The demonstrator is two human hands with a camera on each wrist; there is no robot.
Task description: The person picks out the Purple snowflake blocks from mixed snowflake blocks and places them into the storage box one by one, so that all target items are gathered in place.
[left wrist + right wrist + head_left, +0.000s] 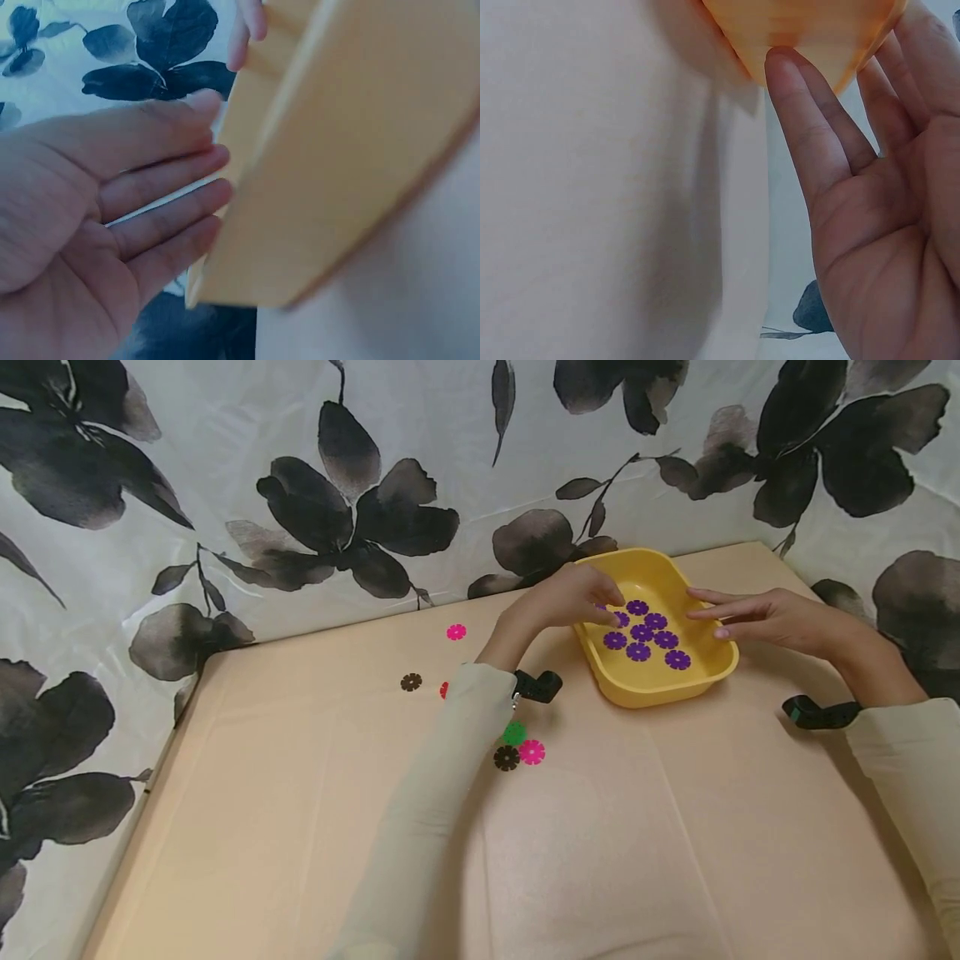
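A yellow plastic tray (660, 693) stands at the back right of the table, holding several purple flower-shaped discs (642, 632). My left hand (558, 603) is over its left rim, fingertips above the discs at that side. In the left wrist view, the left fingers (172, 187) are extended beside the tray's wall (337, 165). On the opposite side my right hand (791, 620) has straight fingers at the right rim. The right wrist view shows a fingertip (784, 67) against or very near the tray; contact is hard to tell.
Left of the tray lie loose discs: pink (456, 632), brown (411, 682), and a red one (444, 690) partly behind the left sleeve (442, 793). Nearer are green (514, 732), black (506, 758) and pink discs. A floral sheet (465, 435) borders the table (585, 860).
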